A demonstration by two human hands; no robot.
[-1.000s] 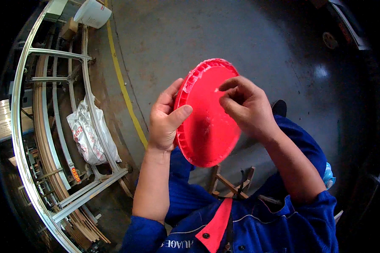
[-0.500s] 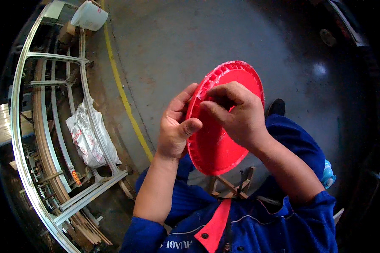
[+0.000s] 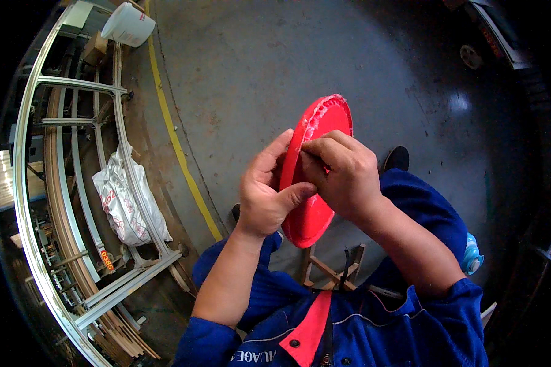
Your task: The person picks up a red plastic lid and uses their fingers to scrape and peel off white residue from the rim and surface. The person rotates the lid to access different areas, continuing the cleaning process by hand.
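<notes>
Metal rack (image 3: 79, 84) lies left of yellow floor line (image 3: 181, 158). Left hand (image 3: 260, 199), half-curled, grips tilted red plastic lid (image 3: 313, 215) by its rim above wide grey floor (image 3: 404, 104); right hand (image 3: 352, 174), fingers curled, sits at the inner edge, hold not discernible.

Red print (image 3: 109, 200) marks the white sack (image 3: 125, 217) and bucket (image 3: 128, 25), pale letters (image 3: 255, 356) the jacket (image 3: 379, 333), digits (image 3: 107, 260) the rack label (image 3: 106, 259).

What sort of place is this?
Probably a workshop or warehouse: a yellow line marks the grey floor, a metal frame stands at the left, and a white bucket shows at its far end.
</notes>
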